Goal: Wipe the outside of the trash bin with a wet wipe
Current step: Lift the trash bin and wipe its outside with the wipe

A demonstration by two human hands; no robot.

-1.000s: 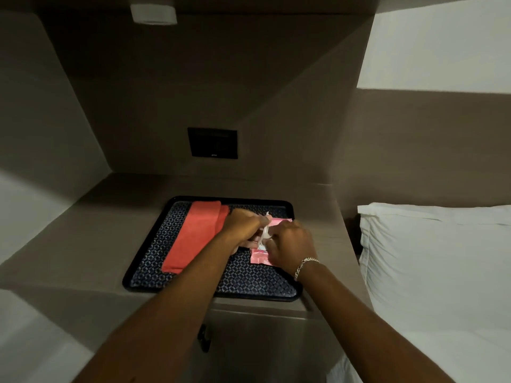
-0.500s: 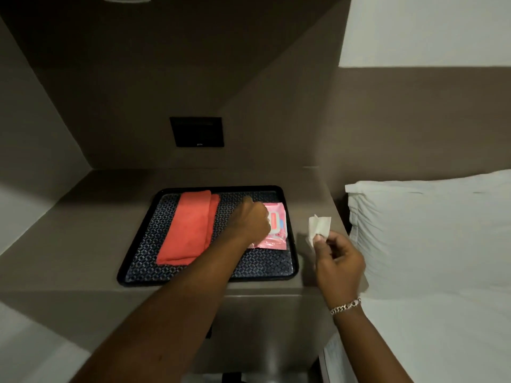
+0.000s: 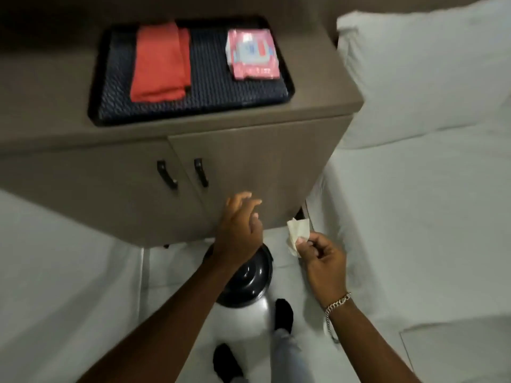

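One trash bin (image 3: 250, 275), one wet wipe (image 3: 296, 233) pinched in right-hand fingers (image 3: 303, 241).

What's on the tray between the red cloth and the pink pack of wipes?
Nothing. In the head view, only bare patterned tray shows between the red cloth and the pink wipes pack.

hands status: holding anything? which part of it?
Right hand pinches the wet wipe by its lower edge between its fingertips; the rest sticks up free. Left hand is open and empty, above the trash bin.
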